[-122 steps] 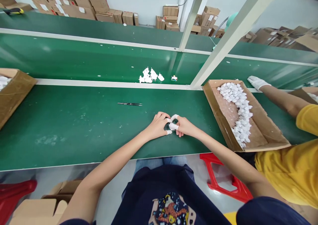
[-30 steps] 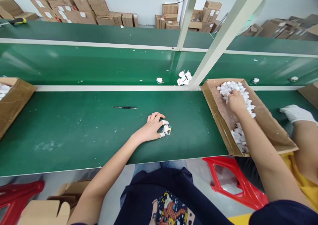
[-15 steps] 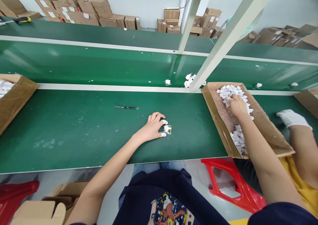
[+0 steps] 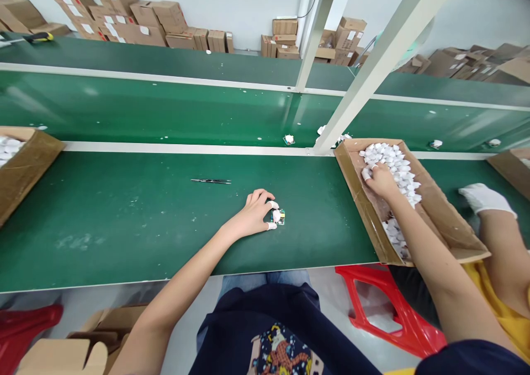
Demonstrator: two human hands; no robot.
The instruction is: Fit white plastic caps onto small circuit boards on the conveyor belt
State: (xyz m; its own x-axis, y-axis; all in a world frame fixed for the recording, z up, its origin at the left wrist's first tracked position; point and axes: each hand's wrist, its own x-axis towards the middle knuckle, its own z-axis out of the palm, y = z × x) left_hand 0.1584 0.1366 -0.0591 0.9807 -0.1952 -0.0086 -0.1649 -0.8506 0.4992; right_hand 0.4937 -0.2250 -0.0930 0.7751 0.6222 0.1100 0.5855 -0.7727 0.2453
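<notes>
Fingers (image 4: 260, 196) curled, left hand (image 4: 252, 215) over circuit board (image 4: 279, 217)

The person's two bare hands were in view, the left hand (image 4: 253, 214) and the right hand (image 4: 383, 180), along with one white-gloved co-worker's hand (image 4: 484, 199). The green bench carried one pair of tweezers (image 4: 211, 181) and one small circuit board (image 4: 279, 216). There were three cardboard trays (image 4: 351, 184), two red plastic stools (image 4: 408, 331) and one yellow-handled screwdriver (image 4: 40, 37). The white pieces in the nearest tray were too many to count.
</notes>
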